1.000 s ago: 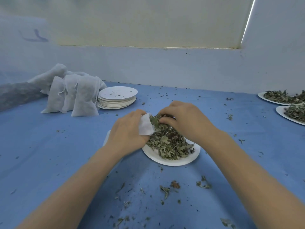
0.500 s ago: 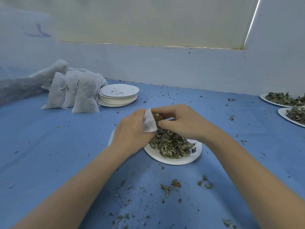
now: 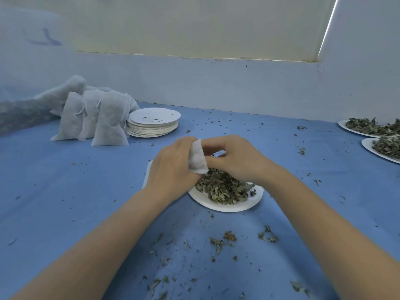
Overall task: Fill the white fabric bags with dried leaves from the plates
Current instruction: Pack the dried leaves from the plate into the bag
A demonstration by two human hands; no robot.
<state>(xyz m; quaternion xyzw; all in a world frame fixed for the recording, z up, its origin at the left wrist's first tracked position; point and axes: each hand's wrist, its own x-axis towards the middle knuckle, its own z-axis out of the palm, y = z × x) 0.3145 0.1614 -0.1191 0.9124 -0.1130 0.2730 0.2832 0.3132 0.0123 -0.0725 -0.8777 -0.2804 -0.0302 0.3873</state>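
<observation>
A white paper plate (image 3: 229, 205) heaped with dried leaves (image 3: 223, 188) sits on the blue cloth in the middle. My left hand (image 3: 173, 167) grips a white fabric bag (image 3: 197, 158) by its mouth just above the plate's left rim; the bag's lower part (image 3: 147, 174) shows behind that hand. My right hand (image 3: 234, 156) has its fingers curled at the bag's opening, over the leaf pile. Whether it pinches leaves or the bag's edge is hidden.
Several filled white bags (image 3: 95, 120) lean together at the far left, beside a stack of empty paper plates (image 3: 154, 122). Two more plates of leaves (image 3: 372, 127) (image 3: 385, 147) lie at the right edge. Leaf crumbs (image 3: 220, 243) litter the cloth near me. A pale wall closes the back.
Both hands have risen off the leaf pile with the bag. The right hand lifted from the leaves up to the bag's mouth.
</observation>
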